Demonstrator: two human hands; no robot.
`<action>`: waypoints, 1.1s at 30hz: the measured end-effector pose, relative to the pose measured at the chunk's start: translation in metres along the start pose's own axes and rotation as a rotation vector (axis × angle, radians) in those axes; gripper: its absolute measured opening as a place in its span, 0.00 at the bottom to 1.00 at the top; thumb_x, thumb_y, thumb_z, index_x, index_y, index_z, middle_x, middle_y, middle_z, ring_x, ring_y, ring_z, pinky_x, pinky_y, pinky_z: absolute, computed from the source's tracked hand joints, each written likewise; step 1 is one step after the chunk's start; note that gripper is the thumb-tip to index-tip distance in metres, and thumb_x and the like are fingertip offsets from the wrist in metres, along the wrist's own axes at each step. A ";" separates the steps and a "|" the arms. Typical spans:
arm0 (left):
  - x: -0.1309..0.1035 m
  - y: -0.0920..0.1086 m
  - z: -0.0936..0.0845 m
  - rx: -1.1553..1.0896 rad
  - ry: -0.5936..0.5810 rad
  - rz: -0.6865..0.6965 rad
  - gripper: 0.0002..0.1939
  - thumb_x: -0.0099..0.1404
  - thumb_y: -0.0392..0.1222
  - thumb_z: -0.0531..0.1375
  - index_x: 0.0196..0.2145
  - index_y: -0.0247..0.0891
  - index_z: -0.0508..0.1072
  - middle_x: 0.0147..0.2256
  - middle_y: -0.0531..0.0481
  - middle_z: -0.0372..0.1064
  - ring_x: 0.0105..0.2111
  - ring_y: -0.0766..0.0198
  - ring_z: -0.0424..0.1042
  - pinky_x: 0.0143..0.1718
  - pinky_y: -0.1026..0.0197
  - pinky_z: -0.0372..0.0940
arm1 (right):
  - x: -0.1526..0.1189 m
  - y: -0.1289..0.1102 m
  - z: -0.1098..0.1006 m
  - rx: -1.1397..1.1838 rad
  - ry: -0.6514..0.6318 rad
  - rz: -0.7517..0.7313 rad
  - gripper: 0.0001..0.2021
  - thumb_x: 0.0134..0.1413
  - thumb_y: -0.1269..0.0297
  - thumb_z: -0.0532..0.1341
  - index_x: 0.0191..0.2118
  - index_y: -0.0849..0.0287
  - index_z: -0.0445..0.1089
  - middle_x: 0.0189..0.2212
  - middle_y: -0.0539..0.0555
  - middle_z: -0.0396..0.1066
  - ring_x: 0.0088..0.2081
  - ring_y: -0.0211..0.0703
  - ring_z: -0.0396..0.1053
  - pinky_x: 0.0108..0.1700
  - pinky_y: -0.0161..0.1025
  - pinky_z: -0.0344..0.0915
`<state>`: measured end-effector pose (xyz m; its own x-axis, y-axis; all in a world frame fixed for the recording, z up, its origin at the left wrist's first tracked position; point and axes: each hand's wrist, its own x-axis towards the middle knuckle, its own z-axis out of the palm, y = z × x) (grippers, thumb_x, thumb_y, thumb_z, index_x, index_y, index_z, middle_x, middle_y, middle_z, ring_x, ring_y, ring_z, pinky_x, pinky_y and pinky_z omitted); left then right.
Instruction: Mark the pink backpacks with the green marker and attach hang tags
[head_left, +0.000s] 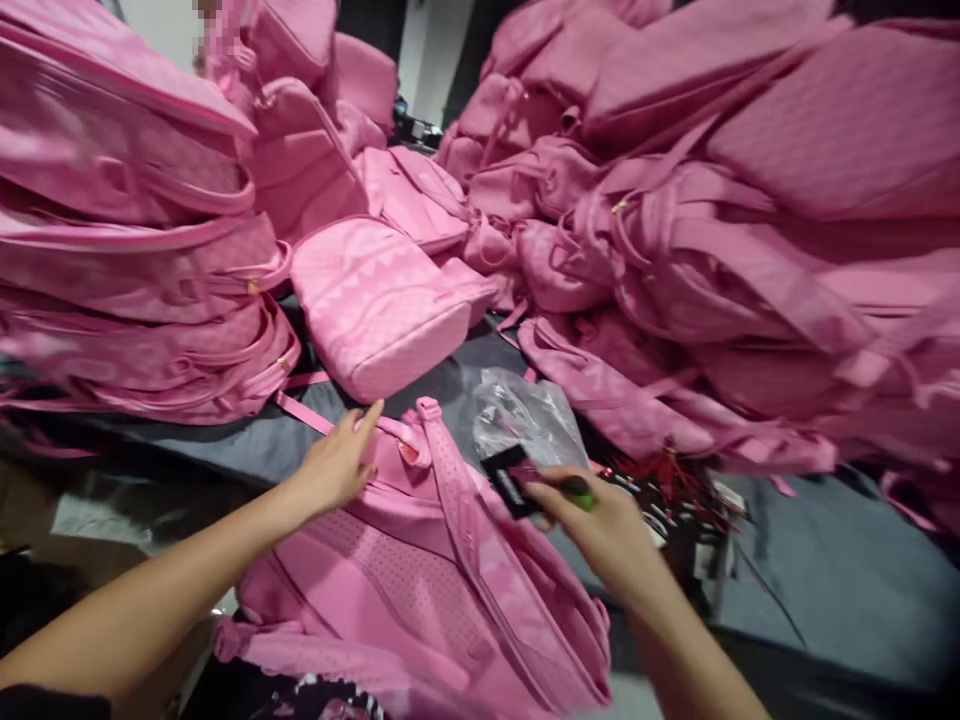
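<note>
A pink backpack lies in front of me with its perforated back panel and straps facing up. My left hand is at its top edge, beside the top loop, fingers apart and holding nothing. Above the backpack's right side, my right hand is closed on a black tag with pale lettering. A green and black object, partly hidden, is also in that hand. Just beyond the tag, a crumpled clear plastic bag rests on the dark table cover.
Stacked pink backpacks rise at the left, and a larger pile fills the right. Another pink bag lies ahead. Black tags with red cords are scattered on the dark-covered table.
</note>
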<state>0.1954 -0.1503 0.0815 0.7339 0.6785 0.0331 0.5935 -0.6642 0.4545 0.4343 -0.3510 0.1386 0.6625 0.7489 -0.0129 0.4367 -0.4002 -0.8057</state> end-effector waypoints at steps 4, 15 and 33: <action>-0.018 0.007 -0.001 -0.055 0.326 0.285 0.26 0.68 0.41 0.57 0.62 0.39 0.60 0.64 0.36 0.52 0.63 0.47 0.55 0.63 0.39 0.52 | -0.015 -0.023 0.038 0.214 -0.157 0.091 0.21 0.41 0.45 0.67 0.32 0.60 0.72 0.17 0.48 0.69 0.20 0.41 0.69 0.24 0.37 0.65; -0.059 -0.015 0.011 -0.110 0.344 0.422 0.06 0.68 0.39 0.58 0.37 0.35 0.74 0.64 0.37 0.50 0.66 0.46 0.47 0.64 0.42 0.54 | -0.015 -0.031 0.086 -0.066 -0.092 -0.486 0.10 0.60 0.63 0.56 0.38 0.58 0.75 0.33 0.56 0.77 0.33 0.44 0.74 0.37 0.39 0.67; -0.075 -0.053 0.042 -0.126 0.361 0.165 0.46 0.65 0.48 0.62 0.70 0.43 0.39 0.62 0.34 0.59 0.59 0.48 0.66 0.57 0.47 0.66 | 0.003 -0.072 0.151 -0.963 -0.781 -0.548 0.10 0.60 0.73 0.57 0.38 0.61 0.76 0.32 0.60 0.77 0.34 0.49 0.76 0.30 0.38 0.57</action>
<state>0.1228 -0.1787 0.0172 0.6395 0.6475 0.4146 0.4158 -0.7448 0.5219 0.3128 -0.2400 0.1073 -0.1076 0.9029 -0.4162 0.9930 0.0773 -0.0892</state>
